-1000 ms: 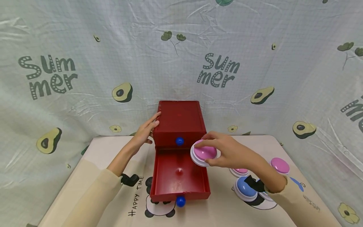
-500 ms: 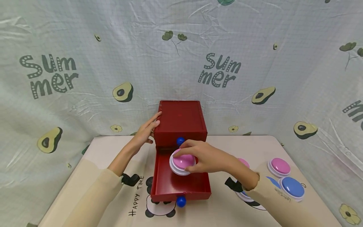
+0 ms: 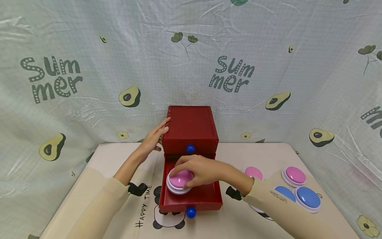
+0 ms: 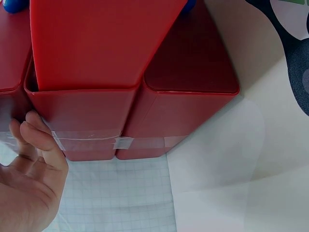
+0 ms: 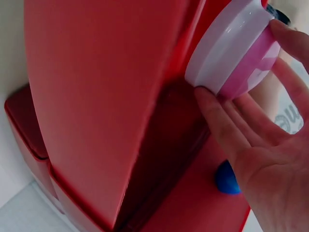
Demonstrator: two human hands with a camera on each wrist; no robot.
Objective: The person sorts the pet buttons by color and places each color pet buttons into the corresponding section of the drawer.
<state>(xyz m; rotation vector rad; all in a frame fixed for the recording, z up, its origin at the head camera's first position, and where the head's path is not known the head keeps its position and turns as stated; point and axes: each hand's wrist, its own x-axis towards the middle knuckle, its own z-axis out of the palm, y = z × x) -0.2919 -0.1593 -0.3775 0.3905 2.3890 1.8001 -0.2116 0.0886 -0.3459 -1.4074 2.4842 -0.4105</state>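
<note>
A red drawer cabinet (image 3: 189, 122) with blue knobs stands against the back curtain, one drawer (image 3: 206, 198) pulled out towards me. Inside that drawer's walls, near its left side, my right hand (image 3: 200, 170) grips a round button (image 3: 180, 179) with a pink dome and white base. The right wrist view shows thumb and fingers spread around the button's rim; whether its base touches the drawer floor I cannot tell. My left hand (image 3: 150, 142) rests against the cabinet's left side, fingertips at the top edge. In the left wrist view its fingers (image 4: 41, 137) touch the red wall.
Right of the drawer lie more buttons on the table: a pink one (image 3: 253, 172), another pink one (image 3: 295, 175) and a blue one (image 3: 307, 197). My right sleeve partly covers another blue one (image 3: 285, 192). A printed curtain (image 3: 191, 73) encloses the table's back and sides.
My right hand has carried the pink button leftwards and down, from the drawer's right edge to its left part. My left hand has stayed on the cabinet.
</note>
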